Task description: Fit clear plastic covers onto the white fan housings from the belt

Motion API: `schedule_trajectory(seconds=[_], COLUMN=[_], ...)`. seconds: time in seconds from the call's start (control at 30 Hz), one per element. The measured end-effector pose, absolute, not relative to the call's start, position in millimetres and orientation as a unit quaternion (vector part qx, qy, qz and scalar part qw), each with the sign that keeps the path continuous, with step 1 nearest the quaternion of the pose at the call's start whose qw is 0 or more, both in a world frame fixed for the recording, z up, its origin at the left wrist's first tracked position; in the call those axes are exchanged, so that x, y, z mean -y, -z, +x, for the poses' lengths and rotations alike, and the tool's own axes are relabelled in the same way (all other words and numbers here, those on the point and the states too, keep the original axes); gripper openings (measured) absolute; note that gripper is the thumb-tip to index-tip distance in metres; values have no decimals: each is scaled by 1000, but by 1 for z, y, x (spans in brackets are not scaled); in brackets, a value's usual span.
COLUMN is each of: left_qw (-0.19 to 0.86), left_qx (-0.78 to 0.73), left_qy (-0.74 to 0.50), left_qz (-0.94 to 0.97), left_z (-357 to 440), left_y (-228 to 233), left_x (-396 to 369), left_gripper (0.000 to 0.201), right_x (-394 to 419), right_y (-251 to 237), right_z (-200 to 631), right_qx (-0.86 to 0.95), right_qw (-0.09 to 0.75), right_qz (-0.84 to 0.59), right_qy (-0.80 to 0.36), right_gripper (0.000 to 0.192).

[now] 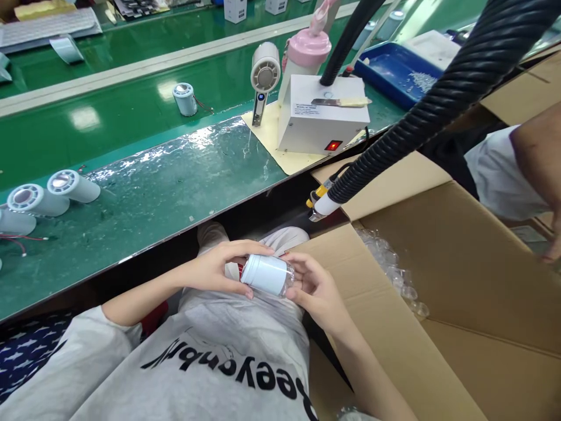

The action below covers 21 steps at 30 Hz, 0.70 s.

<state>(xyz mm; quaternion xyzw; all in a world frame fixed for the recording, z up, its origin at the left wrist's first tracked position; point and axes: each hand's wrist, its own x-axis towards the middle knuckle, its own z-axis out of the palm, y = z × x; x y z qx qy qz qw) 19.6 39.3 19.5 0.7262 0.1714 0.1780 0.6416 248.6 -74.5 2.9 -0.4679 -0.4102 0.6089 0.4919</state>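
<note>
I hold a small white cylinder (266,273) over my lap, below the bench edge. My left hand (218,268) grips its left end, fingers curled over the top. My right hand (313,287) holds its right end, where a clear plastic cap sits. Just above hangs the white nozzle (325,204) of a black ribbed hose (442,88). To my right, an open cardboard box (464,263) holds several clear caps (397,266).
Several white cylinders (51,196) lie at the bench's left, one more (184,98) on the green belt. A white control box (323,114) with a red switch, a handheld fan unit (264,79) and a blue tray (394,70) stand behind. Another person's arm (532,161) is at right.
</note>
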Motion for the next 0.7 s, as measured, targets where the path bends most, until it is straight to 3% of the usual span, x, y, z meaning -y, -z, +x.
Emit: schedule_trajectory(seconds=[0.2,0.7], left_qw=[625,615], left_qx=[-165,-116], left_qy=[-177,-206], left_qz=[742,752], left_z=[16,13], left_y=[-19,-12], left_x=[-39,-38], left_gripper=[73,78], right_x=[68,65], right_y=[-6,-3], right_z=[240,227], right_qx=[363,234], right_qw=[493,407], right_qz=[-451,-429], right_qy=[-650,-771], right_gripper=[51,70])
